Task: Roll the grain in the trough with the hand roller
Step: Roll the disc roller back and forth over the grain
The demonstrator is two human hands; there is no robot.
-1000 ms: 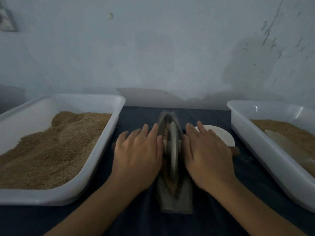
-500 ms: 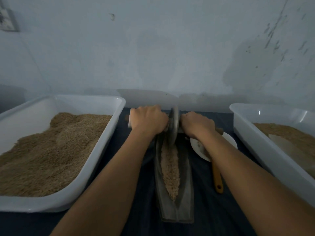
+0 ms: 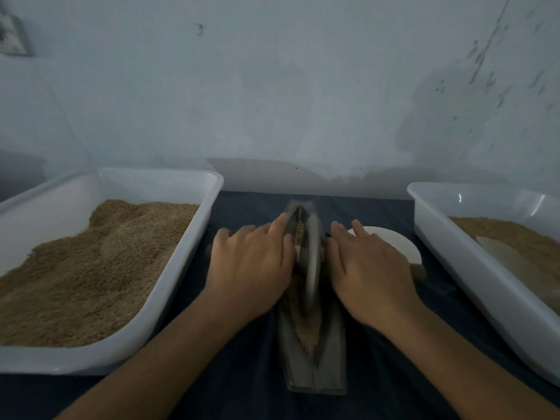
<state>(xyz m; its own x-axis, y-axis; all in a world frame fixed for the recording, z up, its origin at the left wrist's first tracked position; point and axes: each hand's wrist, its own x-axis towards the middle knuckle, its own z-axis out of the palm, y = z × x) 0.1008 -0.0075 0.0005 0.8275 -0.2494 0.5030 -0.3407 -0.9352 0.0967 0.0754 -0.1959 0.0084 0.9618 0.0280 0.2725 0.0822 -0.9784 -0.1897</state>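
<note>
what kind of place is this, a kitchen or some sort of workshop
Probably a small grain-processing or herb-grinding workroom, not a home kitchen. Two big white tubs of grain and flank a narrow metal trough with a wheel roller, all on a dark cloth-covered table against a stained bare wall.

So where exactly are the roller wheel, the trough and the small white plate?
Wheel [image 3: 312, 268]: head view, on its metal rim between the hands.
Trough [image 3: 331, 363]: head view, on its bare near right wall.
Plate [image 3: 394, 241]: head view, on its top, beyond the right hand.
</note>
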